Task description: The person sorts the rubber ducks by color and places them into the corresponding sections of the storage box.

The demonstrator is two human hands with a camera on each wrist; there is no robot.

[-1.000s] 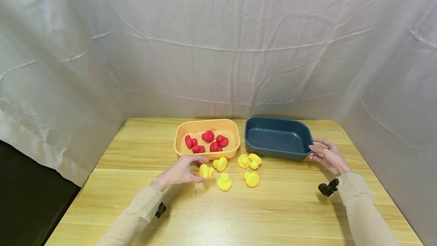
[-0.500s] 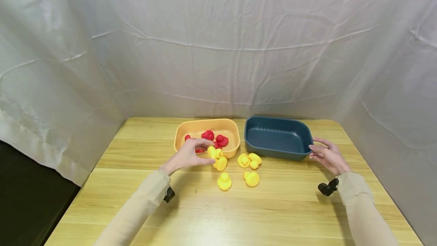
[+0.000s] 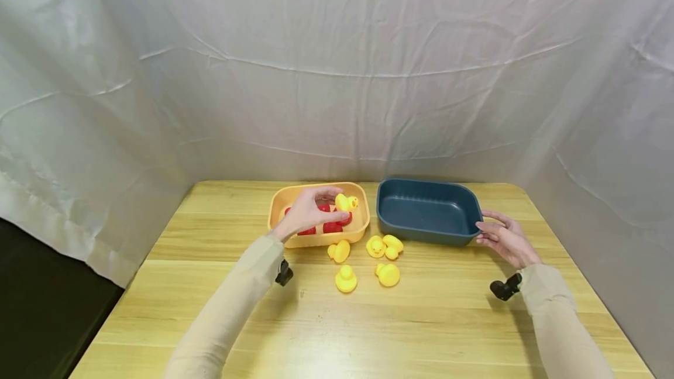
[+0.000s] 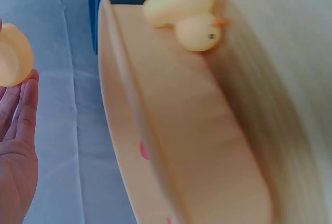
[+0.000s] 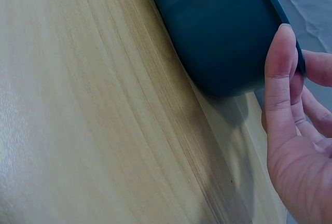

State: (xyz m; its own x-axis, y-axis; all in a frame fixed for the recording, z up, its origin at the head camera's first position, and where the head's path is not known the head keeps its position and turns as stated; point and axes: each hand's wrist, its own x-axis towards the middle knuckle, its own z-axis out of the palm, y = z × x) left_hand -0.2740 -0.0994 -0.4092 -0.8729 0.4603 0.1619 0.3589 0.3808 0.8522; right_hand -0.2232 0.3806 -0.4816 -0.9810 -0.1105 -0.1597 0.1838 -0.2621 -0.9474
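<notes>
My left hand pinches a small yellow duck in the air over the orange tub. That tub holds several red ducks. In the left wrist view the held duck sits at my fingertips, beside the orange tub's rim. My right hand rests with relaxed fingers against the right end of the dark blue tub. My thumb lies on its outer wall. The blue tub looks empty.
Several yellow ducks lie on the wooden table in front of the tubs, among them one at the front, one beside it and one below the orange tub. White cloth hangs behind and at both sides.
My left hand has lifted the yellow duck off the table and carried it back and to the right, above the orange tub. The right hand has stayed at the blue tub.
</notes>
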